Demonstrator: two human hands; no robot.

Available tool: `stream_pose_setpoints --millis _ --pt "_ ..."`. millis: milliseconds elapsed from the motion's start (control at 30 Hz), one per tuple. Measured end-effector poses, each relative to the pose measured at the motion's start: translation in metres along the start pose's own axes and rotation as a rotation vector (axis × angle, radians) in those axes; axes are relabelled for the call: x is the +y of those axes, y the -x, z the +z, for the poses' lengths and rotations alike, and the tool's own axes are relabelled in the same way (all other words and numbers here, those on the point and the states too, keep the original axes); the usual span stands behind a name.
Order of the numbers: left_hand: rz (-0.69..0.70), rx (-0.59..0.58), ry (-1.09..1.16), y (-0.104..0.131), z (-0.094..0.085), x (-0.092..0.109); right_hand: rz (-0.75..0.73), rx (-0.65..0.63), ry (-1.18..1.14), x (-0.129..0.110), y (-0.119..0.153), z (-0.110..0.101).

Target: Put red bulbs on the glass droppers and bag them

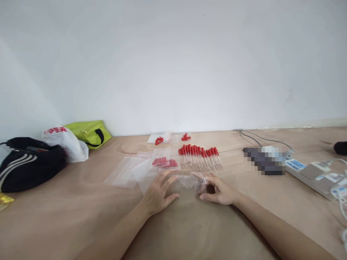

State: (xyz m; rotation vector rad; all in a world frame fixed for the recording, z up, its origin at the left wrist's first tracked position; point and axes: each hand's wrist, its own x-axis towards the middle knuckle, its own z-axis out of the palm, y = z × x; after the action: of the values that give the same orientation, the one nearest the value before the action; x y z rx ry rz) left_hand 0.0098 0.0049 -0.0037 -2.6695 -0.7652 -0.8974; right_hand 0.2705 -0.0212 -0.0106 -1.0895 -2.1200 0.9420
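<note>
My left hand (159, 194) rests low over the table, fingers spread, at the near edge of some clear zip bags (123, 169). Across from it, my right hand (220, 190) is curved, thumb and forefinger apart, with a crumpled clear plastic bag (199, 183) against its fingers. This bag spreads left toward my left fingertips. Just beyond lies a row of droppers (199, 153) with red bulbs and thin clear stems pointing at me. Several red bulbs (159, 161) show through a bag left of the row. Two small groups of red pieces (159, 140) lie farther back on bags.
At the left stand a black striped bag (29, 164), a white plastic bag (65, 142) and a lime-green pouch (90, 133). On the right are a pixelated dark object (264, 162) and a power strip (306, 177) with plugs and cables. A white wall (173, 65) closes off the back.
</note>
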Motion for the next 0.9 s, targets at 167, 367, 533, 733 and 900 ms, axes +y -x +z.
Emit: stream_pose_setpoints --millis 167,367,533,733,900 --pt "0.134 0.063 -0.093 -0.003 0.001 0.001 -0.009 -0.013 -0.167 -0.002 0.0 0.005" --pt "0.161 0.136 -0.085 -0.006 0.002 -0.003 0.027 0.015 -0.127 0.003 0.002 0.008" --pt "0.238 0.067 -0.019 -0.006 0.0 -0.005 0.05 0.03 -0.251 0.003 0.0 0.009" --pt "0.283 0.164 -0.011 -0.006 0.003 -0.005 0.035 -0.004 -0.304 0.0 -0.001 0.011" --pt "0.189 0.147 0.122 -0.003 -0.001 -0.006 -0.142 0.094 0.227 0.003 0.001 0.002"
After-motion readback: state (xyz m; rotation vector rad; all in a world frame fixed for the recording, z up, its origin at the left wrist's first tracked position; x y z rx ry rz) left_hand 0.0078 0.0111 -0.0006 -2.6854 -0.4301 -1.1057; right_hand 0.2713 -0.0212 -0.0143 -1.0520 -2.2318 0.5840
